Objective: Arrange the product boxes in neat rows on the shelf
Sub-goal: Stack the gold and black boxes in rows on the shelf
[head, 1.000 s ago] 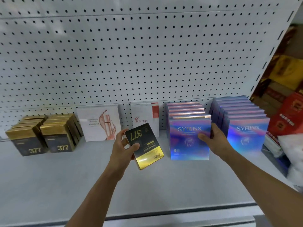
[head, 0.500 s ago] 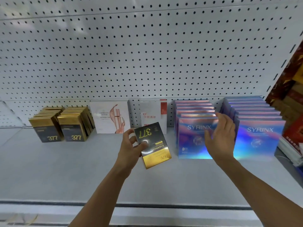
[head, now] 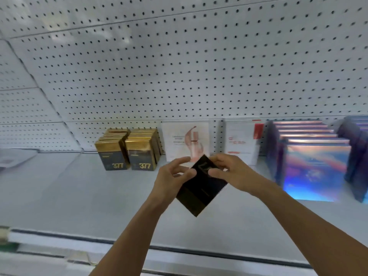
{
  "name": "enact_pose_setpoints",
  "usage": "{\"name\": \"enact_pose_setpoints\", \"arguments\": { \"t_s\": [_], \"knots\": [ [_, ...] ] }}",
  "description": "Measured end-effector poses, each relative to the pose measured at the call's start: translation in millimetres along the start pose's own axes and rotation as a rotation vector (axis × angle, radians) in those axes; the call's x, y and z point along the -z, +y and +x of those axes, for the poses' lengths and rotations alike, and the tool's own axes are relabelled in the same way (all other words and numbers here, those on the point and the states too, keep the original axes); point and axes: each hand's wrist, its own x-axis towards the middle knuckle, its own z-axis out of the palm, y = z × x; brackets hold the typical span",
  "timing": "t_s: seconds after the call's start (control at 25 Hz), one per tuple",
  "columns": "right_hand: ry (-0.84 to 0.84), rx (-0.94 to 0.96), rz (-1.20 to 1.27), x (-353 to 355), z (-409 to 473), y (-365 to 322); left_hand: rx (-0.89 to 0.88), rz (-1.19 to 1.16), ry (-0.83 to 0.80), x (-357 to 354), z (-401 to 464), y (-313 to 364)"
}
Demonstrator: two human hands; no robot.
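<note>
A black and gold 377 box point(head: 201, 188) hangs tilted like a diamond above the white shelf point(head: 59, 192). My left hand point(head: 171, 180) grips its left edge and my right hand point(head: 233, 174) pinches its upper right corner. Two rows of matching 377 boxes point(head: 129, 150) stand at the back left. Behind my hands stand two white boxes point(head: 185, 140), the right one with a red tab point(head: 243, 140). A row of iridescent blue SYRINX boxes point(head: 312, 162) fills the right, with a second row point(head: 356, 156) at the frame edge.
A white pegboard wall point(head: 179, 66) backs the shelf. The shelf's front rail point(head: 179, 248) runs across the bottom. A flat pale item point(head: 12, 158) lies on the neighbouring shelf at far left.
My right hand left the SYRINX row and came across to take the 377 box together with my left hand. The box has turned to a diamond tilt. My view swung left.
</note>
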Motion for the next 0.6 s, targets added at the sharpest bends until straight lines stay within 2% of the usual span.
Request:
{"name": "enact_pose_setpoints", "arguments": {
  "t_s": [0.2, 0.28, 0.4, 0.48, 0.6],
  "knots": [
    [0.195, -0.336, 0.724, -87.5, 54.5, -9.8, 0.108, -0.197, 0.026, 111.6, 12.3, -31.6],
    [0.207, -0.434, 0.857, -121.2, 73.5, -16.8, 0.157, -0.222, 0.003, 146.7, 17.6, -42.9],
    [0.220, -0.469, 0.865, -159.7, 91.6, -30.3, 0.162, -0.162, -0.040, 185.5, 25.3, -55.0],
    [0.262, -0.440, 0.771, -179.2, 100.1, -39.2, 0.123, -0.108, -0.055, 212.7, 34.3, -63.0],
    [0.305, -0.307, 0.225, -198.1, 106.6, -48.8, -0.019, 0.063, -0.101, 243.8, 43.4, -69.2]
  ]
}}
